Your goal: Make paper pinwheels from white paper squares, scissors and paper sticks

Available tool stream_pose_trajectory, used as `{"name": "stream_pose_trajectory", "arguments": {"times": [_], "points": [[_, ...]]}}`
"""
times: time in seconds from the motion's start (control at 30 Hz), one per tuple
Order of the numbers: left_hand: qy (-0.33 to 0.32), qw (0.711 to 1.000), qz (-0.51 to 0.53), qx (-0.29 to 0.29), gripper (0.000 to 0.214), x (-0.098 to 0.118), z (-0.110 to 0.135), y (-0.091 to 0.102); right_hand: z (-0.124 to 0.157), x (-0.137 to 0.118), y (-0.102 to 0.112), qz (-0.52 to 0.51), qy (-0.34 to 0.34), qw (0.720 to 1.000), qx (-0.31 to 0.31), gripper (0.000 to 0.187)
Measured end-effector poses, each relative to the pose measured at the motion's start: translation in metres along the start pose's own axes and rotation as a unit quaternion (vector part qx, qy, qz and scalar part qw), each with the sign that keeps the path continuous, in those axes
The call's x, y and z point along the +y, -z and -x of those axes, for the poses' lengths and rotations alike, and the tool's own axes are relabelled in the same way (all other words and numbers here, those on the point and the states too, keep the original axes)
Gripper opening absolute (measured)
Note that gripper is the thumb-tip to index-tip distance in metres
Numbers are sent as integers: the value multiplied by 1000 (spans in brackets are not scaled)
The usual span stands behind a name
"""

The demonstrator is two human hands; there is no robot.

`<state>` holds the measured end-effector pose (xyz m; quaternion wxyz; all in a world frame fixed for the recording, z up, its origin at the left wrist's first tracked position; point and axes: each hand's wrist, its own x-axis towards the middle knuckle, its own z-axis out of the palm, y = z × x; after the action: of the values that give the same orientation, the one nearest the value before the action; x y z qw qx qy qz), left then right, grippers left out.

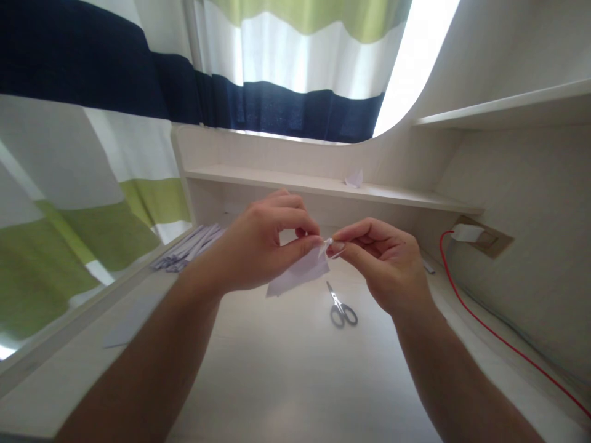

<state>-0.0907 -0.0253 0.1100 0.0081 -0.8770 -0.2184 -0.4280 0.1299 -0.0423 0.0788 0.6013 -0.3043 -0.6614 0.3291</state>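
Observation:
Both of my hands are raised above a pale desk (286, 369) and pinch the same small folded piece of white paper (302, 272). My left hand (263, 246) grips its upper corner between thumb and forefinger, and the paper hangs down below the fingers. My right hand (383, 261) pinches the tip of that corner from the right, fingertips almost touching those of the left hand. A pair of grey-handled scissors (340, 307) lies shut on the desk just below and between the hands.
A stack of paper strips (191, 246) lies at the desk's left rear. A folded white paper piece (354, 178) sits on the low shelf (323, 184) behind. A red cable (484, 320) runs from a wall plug (466, 232) along the right. Striped curtains (92, 184) hang left.

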Motion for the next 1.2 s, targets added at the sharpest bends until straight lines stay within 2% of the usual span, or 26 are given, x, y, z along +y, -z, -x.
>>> {"name": "stream_pose_trajectory", "arguments": {"times": [0.47,0.9,1.03,1.2], "points": [[34,999,37,-8,6,-9,0,-8,1,6,-4,49,9,998,28,7],[35,999,25,-31,6,-9,0,-10,2,13,1,80,19,996,-24,3],[46,998,33,-35,5,-7,1,-9,-1,15,2,31,-5,999,-39,8],[77,995,66,-7,6,-6,-1,-7,-10,25,6,-112,-70,988,-84,12]]}}
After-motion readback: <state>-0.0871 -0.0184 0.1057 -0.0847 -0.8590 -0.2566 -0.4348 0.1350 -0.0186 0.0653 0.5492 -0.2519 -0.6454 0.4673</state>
